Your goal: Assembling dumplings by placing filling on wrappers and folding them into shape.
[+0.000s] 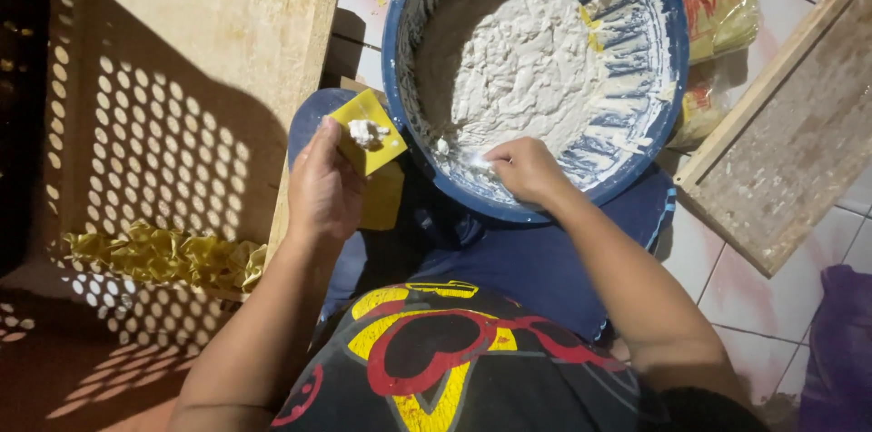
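Wrapper (368,132) in left hand (322,191); filling (366,131) atop.

Head view, steeply down, close.

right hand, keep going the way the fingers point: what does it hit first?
The right hand points up-left into the blue bowl, fingertips already at the smeared inner wall. Straight on, it would most likely meet the white dough mass first, though depth is hard to judge from above.

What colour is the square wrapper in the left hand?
Yellow. The wrapper, with a white dab of filling on it, shows in the head view.
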